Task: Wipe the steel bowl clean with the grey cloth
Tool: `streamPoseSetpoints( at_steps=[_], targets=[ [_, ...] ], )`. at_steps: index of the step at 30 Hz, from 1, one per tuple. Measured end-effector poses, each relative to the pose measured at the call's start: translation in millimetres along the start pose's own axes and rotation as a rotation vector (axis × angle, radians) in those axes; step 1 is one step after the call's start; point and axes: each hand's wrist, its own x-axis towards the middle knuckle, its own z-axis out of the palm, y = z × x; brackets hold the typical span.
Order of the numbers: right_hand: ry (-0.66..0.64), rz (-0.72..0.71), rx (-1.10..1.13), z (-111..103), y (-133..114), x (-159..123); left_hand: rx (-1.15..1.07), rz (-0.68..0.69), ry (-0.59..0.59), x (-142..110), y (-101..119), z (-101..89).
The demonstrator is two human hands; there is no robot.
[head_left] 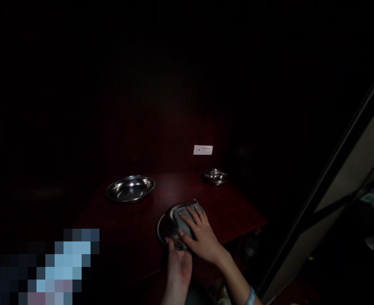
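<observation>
A round, shiny steel plate (165, 225) is held above the near part of a dark red table (174, 185). My left hand (179, 263) grips it by the near edge, with the thumb over the rim and the other fingers hidden beneath. A grey cloth (183, 218) lies folded across the plate's right side. On top of that cloth rests my right hand (202, 237), its fingers spread and pressing it against the metal. A ring shows on one finger.
Another steel plate (131, 189) sits at the table's back left. Small stacked steel dishes (216, 176) stand at the back right, below a white wall socket (203, 150). A slanted panel edge (320, 203) rises on the right. A blurred patch covers the lower left.
</observation>
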Motion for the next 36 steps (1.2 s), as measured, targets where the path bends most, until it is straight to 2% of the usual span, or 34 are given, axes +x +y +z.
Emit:
streamPoseSetpoints(
  at_steps=[4, 8, 11, 16, 25, 31, 36],
  targets=[
    [-0.054, -0.074, -0.030, -4, -13, -4, 0.025, 0.055, 0.030, 0, -2, -4.1],
    [-0.092, -0.054, -0.008, -5, -19, 3, -0.050, 0.115, -0.036, 2, -6, -10.1],
    [-0.105, -0.023, -0.004, -6, -23, 6, -0.139, 0.059, -0.100, 0, -8, -11.5],
    [-0.127, 0.028, -0.034, -8, -27, 11, -0.168, -0.021, -0.093, -6, -6, -7.3],
    [-0.170, 0.151, -0.038, -2, -21, 46, -0.056, 0.039, -0.024, 2, -5, -2.5],
    [-0.166, 0.239, -0.049, 0, -14, 68, -0.042, 0.030, -0.064, 8, -6, -7.0],
    [-0.163, 0.228, 0.039, -2, 3, 67, -0.057, 0.045, -0.126, 14, -10, -12.0]
  ],
)
